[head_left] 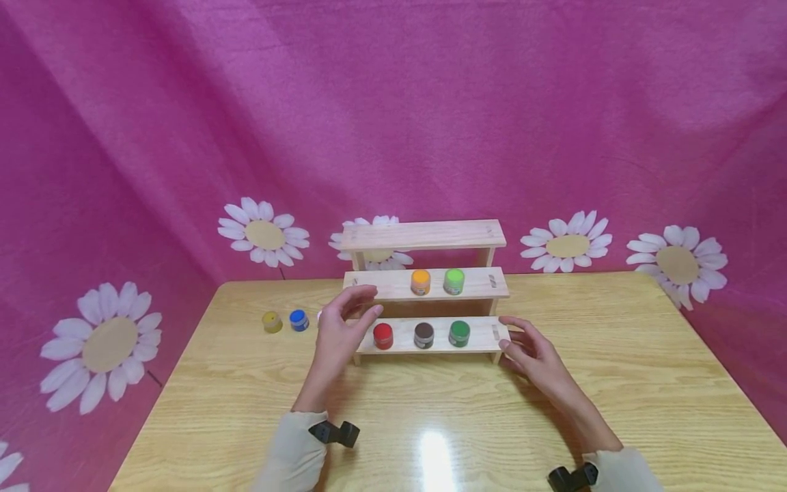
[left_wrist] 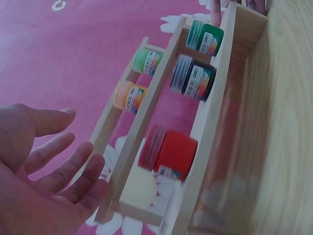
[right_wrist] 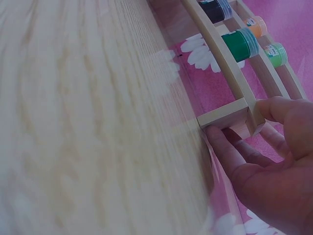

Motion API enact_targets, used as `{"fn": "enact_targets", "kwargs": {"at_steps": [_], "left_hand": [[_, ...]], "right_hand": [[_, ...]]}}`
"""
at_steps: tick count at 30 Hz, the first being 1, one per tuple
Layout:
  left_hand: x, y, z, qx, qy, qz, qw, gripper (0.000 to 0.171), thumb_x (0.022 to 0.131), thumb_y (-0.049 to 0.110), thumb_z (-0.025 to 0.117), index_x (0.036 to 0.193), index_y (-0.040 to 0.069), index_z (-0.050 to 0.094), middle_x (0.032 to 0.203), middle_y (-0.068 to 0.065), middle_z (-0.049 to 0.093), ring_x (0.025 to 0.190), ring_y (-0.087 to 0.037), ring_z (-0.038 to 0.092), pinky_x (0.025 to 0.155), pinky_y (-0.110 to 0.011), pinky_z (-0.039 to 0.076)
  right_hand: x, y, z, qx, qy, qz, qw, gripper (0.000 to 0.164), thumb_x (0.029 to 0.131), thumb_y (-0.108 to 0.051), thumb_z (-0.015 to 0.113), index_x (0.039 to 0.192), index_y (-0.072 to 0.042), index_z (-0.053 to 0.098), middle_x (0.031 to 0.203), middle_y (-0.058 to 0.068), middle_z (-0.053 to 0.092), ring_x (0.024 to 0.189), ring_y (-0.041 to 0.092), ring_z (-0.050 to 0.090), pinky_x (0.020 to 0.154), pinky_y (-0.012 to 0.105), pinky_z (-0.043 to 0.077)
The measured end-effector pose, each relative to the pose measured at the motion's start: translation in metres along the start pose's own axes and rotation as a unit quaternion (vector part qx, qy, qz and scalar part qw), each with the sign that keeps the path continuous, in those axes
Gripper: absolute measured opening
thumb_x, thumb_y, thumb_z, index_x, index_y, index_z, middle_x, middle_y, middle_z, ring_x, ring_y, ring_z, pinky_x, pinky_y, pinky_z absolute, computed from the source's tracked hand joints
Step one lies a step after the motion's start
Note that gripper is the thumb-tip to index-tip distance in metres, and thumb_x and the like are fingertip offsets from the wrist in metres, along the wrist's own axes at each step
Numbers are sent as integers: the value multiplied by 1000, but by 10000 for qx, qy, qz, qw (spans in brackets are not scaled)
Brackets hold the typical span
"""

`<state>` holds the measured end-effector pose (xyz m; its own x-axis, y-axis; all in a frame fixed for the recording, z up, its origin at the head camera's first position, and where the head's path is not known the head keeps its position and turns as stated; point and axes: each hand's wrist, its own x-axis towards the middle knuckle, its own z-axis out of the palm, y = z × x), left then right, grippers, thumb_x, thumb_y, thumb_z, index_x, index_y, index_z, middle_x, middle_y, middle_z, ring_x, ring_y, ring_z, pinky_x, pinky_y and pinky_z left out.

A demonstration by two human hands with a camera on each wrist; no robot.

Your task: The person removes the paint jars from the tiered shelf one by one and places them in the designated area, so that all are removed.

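A three-tier wooden rack [head_left: 424,236] stands on the table. Its lowest step holds a red paint jar [head_left: 383,335], a dark brown paint jar [head_left: 423,335] and a dark green paint jar [head_left: 459,333]. On the middle step sit an orange paint jar [head_left: 421,281] and a light green paint jar [head_left: 454,281]. My left hand [head_left: 341,326] is by the rack's left end, fingers spread and holding nothing, as the left wrist view confirms. At the opposite end, my right hand [head_left: 538,359] grips the lowest step's end, thumb and fingers around the corner and leg [right_wrist: 225,115].
Left of the rack, a yellow paint jar [head_left: 272,322] and a blue paint jar [head_left: 298,320] stand on the wood-grain table [head_left: 221,383]. A whitish thing [head_left: 319,315] is mostly hidden behind my left hand. A pink cloth with daisies [head_left: 393,123] hangs behind the table.
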<state>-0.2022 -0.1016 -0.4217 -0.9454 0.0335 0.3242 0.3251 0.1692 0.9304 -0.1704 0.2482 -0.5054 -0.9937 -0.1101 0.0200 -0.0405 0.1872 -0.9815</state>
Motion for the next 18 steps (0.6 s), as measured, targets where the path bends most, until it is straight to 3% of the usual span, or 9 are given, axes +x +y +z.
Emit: {"fn": "enact_targets", "kwargs": {"at_steps": [4, 9, 18], "left_hand": [[6, 1, 10, -90, -30, -73, 9999, 34, 92, 5, 77, 124, 2, 69, 122, -17, 70, 116, -36, 65, 107, -51, 49], [14, 3, 23, -128, -68, 71, 9999, 34, 92, 5, 77, 125, 1, 68, 122, -16, 70, 115, -35, 66, 108, -52, 49], [30, 4, 45, 255, -270, 276, 9989, 39, 89, 5, 80, 126, -2, 67, 123, -17, 70, 117, -35, 65, 105, -44, 52]], "right_hand": [[0, 0, 0, 49, -12, 18, 10000, 53, 105, -21, 62, 152, -8, 43, 141, 30, 52, 115, 13, 61, 94, 30, 57], [0, 0, 0, 87, -20, 6, 10000, 53, 105, -20, 62, 152, -7, 43, 141, 31, 51, 113, 12, 62, 94, 32, 58], [2, 1, 0, 285, -48, -11, 9996, 52, 105, -15, 61, 151, -3, 41, 140, 33, 49, 110, 9, 63, 92, 35, 59]]}}
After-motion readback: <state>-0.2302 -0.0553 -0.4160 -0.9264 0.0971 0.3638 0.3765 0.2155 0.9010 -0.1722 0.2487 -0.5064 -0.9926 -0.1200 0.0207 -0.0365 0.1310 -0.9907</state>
